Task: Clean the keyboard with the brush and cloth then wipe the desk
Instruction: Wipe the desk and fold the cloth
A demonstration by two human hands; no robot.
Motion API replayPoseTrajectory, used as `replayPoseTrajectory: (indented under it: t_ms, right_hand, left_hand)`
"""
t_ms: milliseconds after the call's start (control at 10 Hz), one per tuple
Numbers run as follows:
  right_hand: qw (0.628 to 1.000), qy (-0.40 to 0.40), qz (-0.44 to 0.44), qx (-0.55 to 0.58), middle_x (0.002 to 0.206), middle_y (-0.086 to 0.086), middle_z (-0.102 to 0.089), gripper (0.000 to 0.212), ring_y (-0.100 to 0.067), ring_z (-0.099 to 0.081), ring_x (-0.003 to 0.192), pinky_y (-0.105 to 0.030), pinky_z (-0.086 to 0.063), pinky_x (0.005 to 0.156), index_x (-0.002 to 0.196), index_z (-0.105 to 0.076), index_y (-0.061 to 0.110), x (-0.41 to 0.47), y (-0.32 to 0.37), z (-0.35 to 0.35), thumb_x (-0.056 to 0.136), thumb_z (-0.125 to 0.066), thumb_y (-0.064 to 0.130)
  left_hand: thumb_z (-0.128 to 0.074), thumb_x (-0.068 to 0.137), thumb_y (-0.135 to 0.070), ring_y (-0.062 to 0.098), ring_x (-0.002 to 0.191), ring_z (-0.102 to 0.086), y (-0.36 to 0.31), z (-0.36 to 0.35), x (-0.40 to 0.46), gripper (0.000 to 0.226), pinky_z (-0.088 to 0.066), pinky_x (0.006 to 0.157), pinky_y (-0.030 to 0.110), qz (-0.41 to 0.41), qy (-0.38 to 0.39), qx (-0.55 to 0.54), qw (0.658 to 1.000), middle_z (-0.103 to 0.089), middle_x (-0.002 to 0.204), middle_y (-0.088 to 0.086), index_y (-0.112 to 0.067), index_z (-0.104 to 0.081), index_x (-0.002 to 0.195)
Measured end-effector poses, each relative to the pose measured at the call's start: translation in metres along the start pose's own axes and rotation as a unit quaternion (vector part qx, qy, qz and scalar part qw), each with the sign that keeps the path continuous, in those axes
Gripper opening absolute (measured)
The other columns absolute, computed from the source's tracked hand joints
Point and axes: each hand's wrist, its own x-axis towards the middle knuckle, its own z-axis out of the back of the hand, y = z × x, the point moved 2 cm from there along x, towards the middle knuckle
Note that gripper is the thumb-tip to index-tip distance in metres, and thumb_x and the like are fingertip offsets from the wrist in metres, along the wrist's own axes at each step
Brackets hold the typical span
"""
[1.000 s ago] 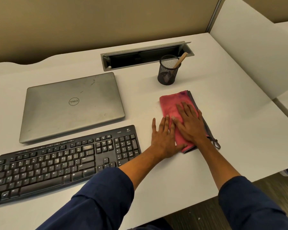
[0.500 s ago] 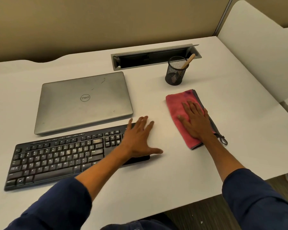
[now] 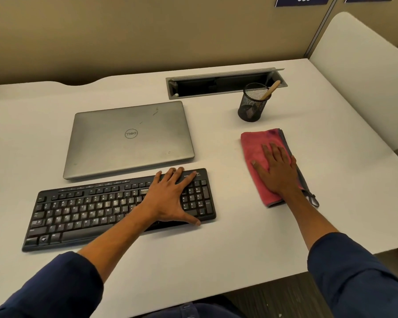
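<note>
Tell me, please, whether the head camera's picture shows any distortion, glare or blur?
Head view: wide-angle bending curves the desk edges; soft, even light, faint shadows beside the mesh cup; dull sheen on the closed laptop; keyboard legends slightly soft, smeared.

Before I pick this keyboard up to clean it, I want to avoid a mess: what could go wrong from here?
1. The left hand spans only the right end of the black keyboard; lifted there, the long left end may sag or slip.
2. The closed grey laptop lies right behind it, so tilting could knock it or drop crumbs on it.
3. The right hand lies flat on the folded pink cloth, so it isn't free to help.
</note>
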Motion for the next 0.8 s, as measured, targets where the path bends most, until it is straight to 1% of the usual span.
replayPoseTrajectory:
  t_ms: [300, 400, 500, 600, 700, 800]
  right_hand:
    - [1.0, 0.012, 0.001, -0.003, 0.165, -0.002, -0.013, 0.088, -0.025, -0.01, 0.152, -0.056, -0.007, 0.119, 0.158, -0.013, 0.028, 0.0, 0.002, 0.004, 0.084, -0.008, 0.075]
    - [1.0, 0.014, 0.008, -0.003, 0.164, -0.005, -0.016, 0.089, -0.027, -0.013, 0.151, -0.055, -0.009, 0.119, 0.157, -0.017, 0.023, -0.001, 0.006, 0.012, 0.084, -0.009, 0.073]
    - [0.999, -0.024, 0.037, 0.007, 0.157, -0.012, -0.035, 0.087, -0.03, -0.029, 0.145, -0.047, -0.018, 0.119, 0.151, -0.036, 0.012, -0.006, 0.031, 0.024, 0.086, -0.016, 0.068]
    - [0.996, -0.058, 0.056, 0.036, 0.147, -0.012, -0.049, 0.077, -0.03, -0.042, 0.137, -0.041, -0.025, 0.115, 0.145, -0.046, 0.011, -0.005, 0.058, 0.037, 0.093, -0.029, 0.064]
    - [0.977, -0.141, 0.116, 0.109, 0.132, -0.008, -0.064, 0.057, -0.028, -0.059, 0.12, -0.04, -0.043, 0.101, 0.136, -0.057, 0.013, 0.002, 0.103, 0.075, 0.095, -0.048, 0.051]
    - [0.957, -0.214, 0.165, 0.106, 0.131, -0.008, -0.064, 0.058, -0.028, -0.059, 0.121, -0.043, -0.045, 0.099, 0.135, -0.058, 0.013, 0.011, 0.126, 0.107, 0.093, -0.049, 0.052]
  left_hand:
    - [-0.045, 0.05, -0.102, 0.027, 0.154, 0.008, -0.002, 0.002, 0.001, 0.137, 0.009, 0.121, 0.053, -0.001, -0.002, 0.008, 1.0, 0.01, 0.167, 0.008, -0.039, 0.018, 0.153]
    - [-0.045, 0.05, -0.102, 0.026, 0.154, 0.007, -0.004, 0.006, 0.0, 0.138, 0.009, 0.121, 0.052, -0.004, -0.005, 0.008, 1.0, 0.008, 0.167, 0.006, -0.037, 0.014, 0.155]
    - [-0.036, 0.05, -0.104, 0.023, 0.154, -0.002, -0.013, 0.02, -0.002, 0.136, 0.004, 0.123, 0.05, -0.022, -0.058, -0.008, 0.998, -0.001, 0.168, 0.003, -0.033, 0.003, 0.159]
    - [-0.02, 0.055, -0.106, 0.021, 0.153, -0.013, -0.015, 0.039, -0.003, 0.131, -0.002, 0.123, 0.045, -0.022, -0.123, -0.035, 0.992, -0.013, 0.167, 0.003, -0.029, -0.007, 0.159]
    - [-0.015, 0.072, -0.096, 0.023, 0.149, -0.026, -0.005, 0.08, -0.011, 0.113, -0.009, 0.121, 0.038, 0.004, -0.237, -0.073, 0.969, -0.026, 0.163, 0.005, -0.024, -0.02, 0.158]
    - [-0.024, 0.08, -0.087, 0.025, 0.147, -0.031, 0.013, 0.106, -0.018, 0.101, -0.014, 0.119, 0.038, 0.006, -0.306, -0.072, 0.949, -0.029, 0.162, 0.006, -0.022, -0.024, 0.157]
